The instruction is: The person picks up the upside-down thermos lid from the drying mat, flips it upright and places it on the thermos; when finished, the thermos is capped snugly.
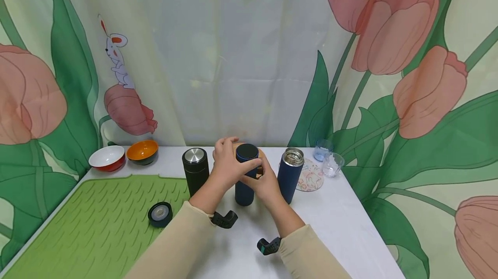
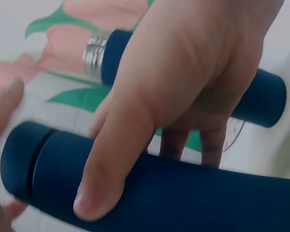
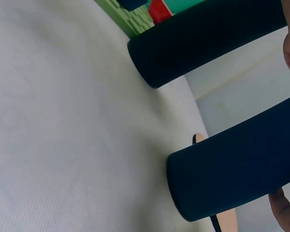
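Note:
A dark blue vacuum flask (image 1: 244,194) with its lid (image 1: 247,151) on stands upright on the white table. My right hand (image 1: 268,184) grips its body, with the thumb lying across the near side in the left wrist view. My left hand (image 1: 227,160) is around the lid, fingers loose and thumb straight; in the left wrist view the thumb tip is apart from the lid. Right of my hands is a second blue flask (image 1: 288,182), its steel mouth uncovered. A black flask (image 1: 195,171) with a silver-topped lid stands to the left.
A loose black lid (image 1: 160,214) lies on the green mat (image 1: 116,223). Two bowls, one white and red (image 1: 106,159), one orange inside (image 1: 142,152), sit at the back left. Two small glasses (image 1: 332,164) and a patterned round coaster (image 1: 311,177) are at the back right.

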Action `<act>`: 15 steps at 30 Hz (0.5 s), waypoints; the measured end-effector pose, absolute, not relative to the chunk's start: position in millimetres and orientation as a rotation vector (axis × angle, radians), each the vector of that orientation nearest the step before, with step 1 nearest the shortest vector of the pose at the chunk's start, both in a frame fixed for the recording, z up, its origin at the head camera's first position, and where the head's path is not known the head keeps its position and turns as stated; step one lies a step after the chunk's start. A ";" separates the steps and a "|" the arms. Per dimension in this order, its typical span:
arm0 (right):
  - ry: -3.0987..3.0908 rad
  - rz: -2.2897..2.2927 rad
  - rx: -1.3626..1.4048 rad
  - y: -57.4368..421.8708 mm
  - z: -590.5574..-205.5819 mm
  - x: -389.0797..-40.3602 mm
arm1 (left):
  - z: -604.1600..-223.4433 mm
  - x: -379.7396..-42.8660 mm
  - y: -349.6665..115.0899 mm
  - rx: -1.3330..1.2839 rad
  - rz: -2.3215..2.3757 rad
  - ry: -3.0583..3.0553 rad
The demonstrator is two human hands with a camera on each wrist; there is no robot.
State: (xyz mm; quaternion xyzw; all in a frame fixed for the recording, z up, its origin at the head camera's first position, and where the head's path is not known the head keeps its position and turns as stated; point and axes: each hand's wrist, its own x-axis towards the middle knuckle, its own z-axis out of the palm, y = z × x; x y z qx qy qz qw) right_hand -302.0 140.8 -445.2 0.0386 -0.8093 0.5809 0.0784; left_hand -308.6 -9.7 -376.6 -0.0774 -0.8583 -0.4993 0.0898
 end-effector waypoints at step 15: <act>-2.437 1.746 0.102 140.8 -444.8 -303.2 | -375.7 -307.8 -13.1 -0.253 -1.571 -2.572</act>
